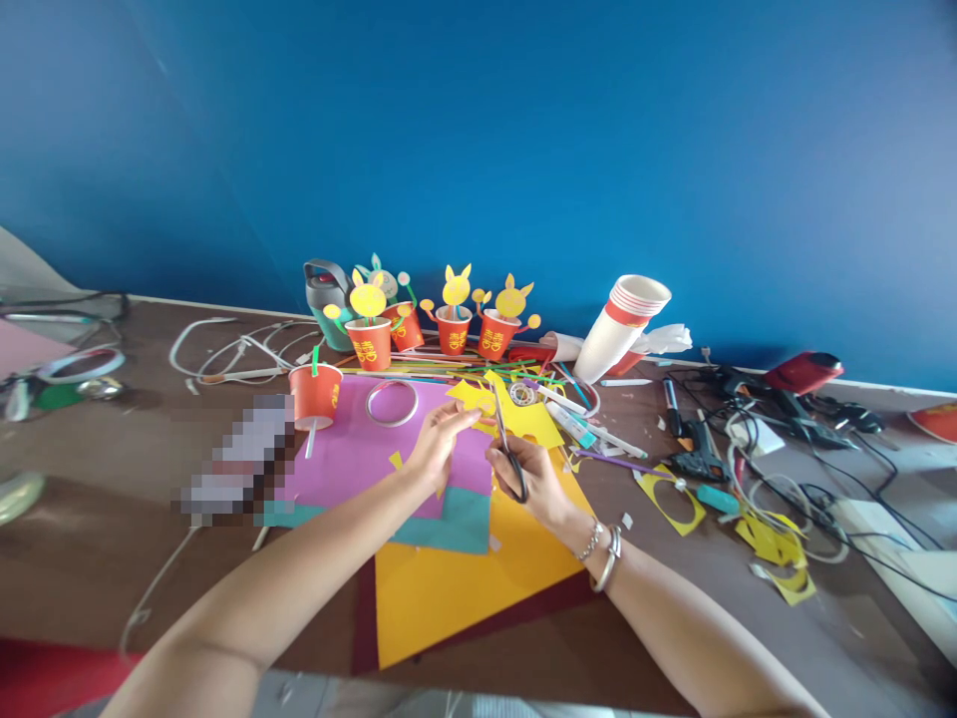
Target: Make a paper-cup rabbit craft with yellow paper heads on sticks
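My right hand [532, 482] grips black-handled scissors [508, 454], blades pointing up and away into a piece of yellow paper [478, 397]. My left hand [441, 439] pinches that yellow piece from the left, fingers pressed on it. Both hands hover over stacked coloured sheets: a pink sheet [351, 459], a teal sheet [456, 524] and a large yellow sheet [456, 588]. Bracelets circle my right wrist.
Red paper cups [370, 342] with yellow bunny toppers stand at the back, beside a stack of white cups [620, 324]. A lone red cup [315, 394], a tape ring [391, 402], straws, yellow scraps [778, 548], a glue gun [699, 454] and cables [822, 499] crowd the right.
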`<action>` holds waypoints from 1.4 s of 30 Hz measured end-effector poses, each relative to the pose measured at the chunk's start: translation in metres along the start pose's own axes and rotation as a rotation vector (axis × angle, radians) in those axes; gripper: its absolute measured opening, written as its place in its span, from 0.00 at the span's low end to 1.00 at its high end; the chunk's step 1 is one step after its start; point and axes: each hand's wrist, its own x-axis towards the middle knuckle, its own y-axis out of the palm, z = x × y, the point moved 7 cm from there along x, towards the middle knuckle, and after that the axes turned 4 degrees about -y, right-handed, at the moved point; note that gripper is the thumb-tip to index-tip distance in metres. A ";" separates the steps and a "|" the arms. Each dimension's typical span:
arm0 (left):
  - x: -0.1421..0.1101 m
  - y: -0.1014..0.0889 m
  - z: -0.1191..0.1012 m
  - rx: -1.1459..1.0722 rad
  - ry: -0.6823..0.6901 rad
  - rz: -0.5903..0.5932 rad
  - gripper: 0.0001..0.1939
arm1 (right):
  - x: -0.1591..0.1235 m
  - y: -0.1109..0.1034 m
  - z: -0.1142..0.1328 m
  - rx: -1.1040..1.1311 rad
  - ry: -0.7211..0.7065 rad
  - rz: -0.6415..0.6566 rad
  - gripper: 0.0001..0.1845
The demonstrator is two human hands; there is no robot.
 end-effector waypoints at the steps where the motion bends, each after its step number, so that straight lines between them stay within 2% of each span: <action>1: 0.000 0.000 0.000 -0.001 0.002 0.002 0.13 | 0.000 0.000 -0.001 -0.002 0.002 0.001 0.18; 11: 0.000 0.000 -0.005 0.021 0.012 -0.033 0.13 | 0.000 0.000 -0.004 0.006 0.030 0.000 0.18; 20: 0.000 0.002 -0.008 0.035 0.057 0.003 0.11 | 0.000 0.001 -0.006 0.030 0.031 0.005 0.16; 28: -0.005 0.009 -0.009 0.238 0.115 0.079 0.11 | 0.002 0.001 -0.010 0.015 0.038 0.014 0.17; 34: -0.002 0.002 -0.020 0.442 0.206 0.048 0.09 | 0.004 0.000 -0.010 0.021 0.066 0.026 0.18; 37: 0.000 0.001 -0.022 0.457 0.232 0.033 0.08 | 0.004 0.001 -0.010 0.039 0.071 0.027 0.18; 42: 0.000 0.001 -0.019 0.437 0.185 0.020 0.10 | 0.004 0.000 -0.010 0.000 0.039 0.020 0.17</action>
